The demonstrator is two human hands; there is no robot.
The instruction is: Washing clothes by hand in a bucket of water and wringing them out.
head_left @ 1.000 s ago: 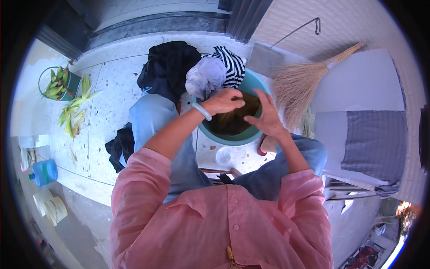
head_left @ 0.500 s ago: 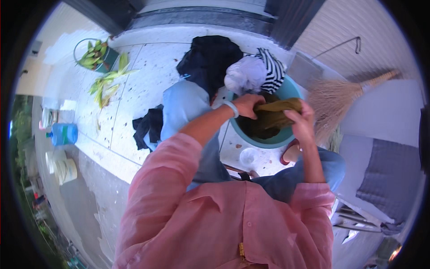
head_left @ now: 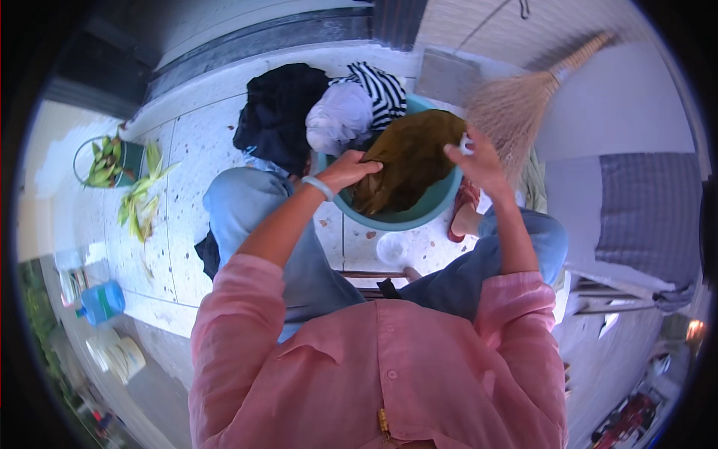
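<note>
An olive-brown cloth garment point(head_left: 415, 153) is spread over the round teal basin point(head_left: 393, 223) between my knees. My left hand point(head_left: 351, 170), with a pale bracelet on its wrist, pinches the cloth's left edge between thumb and fingers. At the cloth's right edge is my right hand point(head_left: 482, 161), its thumb over the fabric and its fingers partly hidden. A small pale patch shows between that thumb and the fingers; I cannot make out what it is. A bunched white cloth point(head_left: 340, 116) and a black-and-white striped cloth point(head_left: 381, 93) lie by the basin's far left rim.
Dark clothing point(head_left: 277, 112) lies on the tiled floor at far left. A straw broom point(head_left: 516, 108) leans on the right, near a chair with a grey cloth point(head_left: 647, 213). A clear cup point(head_left: 393, 247) stands before the basin. Leftward are a plant basket point(head_left: 127, 165) and a blue jug point(head_left: 103, 301).
The brown cloth was bunched between both hands and is now spread out wider. My hands have moved apart. The whole view has shifted, so the basin appears farther left.
</note>
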